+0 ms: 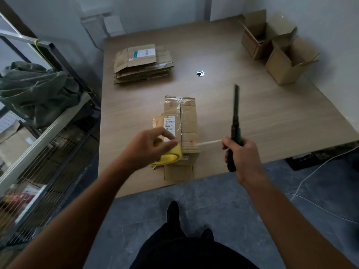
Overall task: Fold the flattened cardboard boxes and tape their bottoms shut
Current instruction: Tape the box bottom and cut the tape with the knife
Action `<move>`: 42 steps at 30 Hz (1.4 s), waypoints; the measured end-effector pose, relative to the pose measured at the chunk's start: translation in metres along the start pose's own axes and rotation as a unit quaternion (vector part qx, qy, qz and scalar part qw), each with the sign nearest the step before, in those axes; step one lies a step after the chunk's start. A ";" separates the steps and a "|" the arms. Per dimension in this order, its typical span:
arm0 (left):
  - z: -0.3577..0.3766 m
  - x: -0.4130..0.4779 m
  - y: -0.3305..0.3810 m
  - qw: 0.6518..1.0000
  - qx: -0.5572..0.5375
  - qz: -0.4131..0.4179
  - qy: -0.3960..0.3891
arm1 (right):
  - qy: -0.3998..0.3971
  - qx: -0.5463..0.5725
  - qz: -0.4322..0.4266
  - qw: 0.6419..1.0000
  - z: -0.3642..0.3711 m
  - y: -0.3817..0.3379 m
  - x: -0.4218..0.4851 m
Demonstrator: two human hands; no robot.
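A folded cardboard box point(182, 121) stands bottom-up near the table's front edge, with clear tape running along its centre seam. My left hand point(149, 146) grips a yellow tape roll point(171, 156) at the box's near left corner. A strip of clear tape point(209, 142) stretches from the box's near edge rightward to my right hand point(240, 152). That hand grips a dark utility knife point(235, 121), blade pointing up and away. A stack of flattened boxes point(142, 64) lies at the table's far left.
Two assembled open boxes point(279, 53) stand at the far right of the wooden table point(262, 117). A round cable hole point(200, 73) sits mid-table. A metal rack point(38, 133) with green cloth lines the left side. A white cable point(310, 175) runs over the floor at right.
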State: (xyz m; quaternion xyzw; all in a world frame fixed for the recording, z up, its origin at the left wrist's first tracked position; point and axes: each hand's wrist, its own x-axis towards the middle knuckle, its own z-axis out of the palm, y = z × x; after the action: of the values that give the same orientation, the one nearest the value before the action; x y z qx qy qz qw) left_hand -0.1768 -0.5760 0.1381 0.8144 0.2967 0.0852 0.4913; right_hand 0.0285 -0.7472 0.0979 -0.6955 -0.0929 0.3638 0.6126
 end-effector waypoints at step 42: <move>-0.038 0.065 -0.172 0.975 0.177 -0.107 -0.080 | -0.244 -0.570 0.082 0.780 0.169 0.037 0.020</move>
State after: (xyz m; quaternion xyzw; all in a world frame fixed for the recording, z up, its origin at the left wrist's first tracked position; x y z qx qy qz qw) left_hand -0.2088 -0.4519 0.0007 0.8563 0.3522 -0.0868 0.3677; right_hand -0.0735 -0.6121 0.0585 -0.8108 -0.3719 0.4511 0.0290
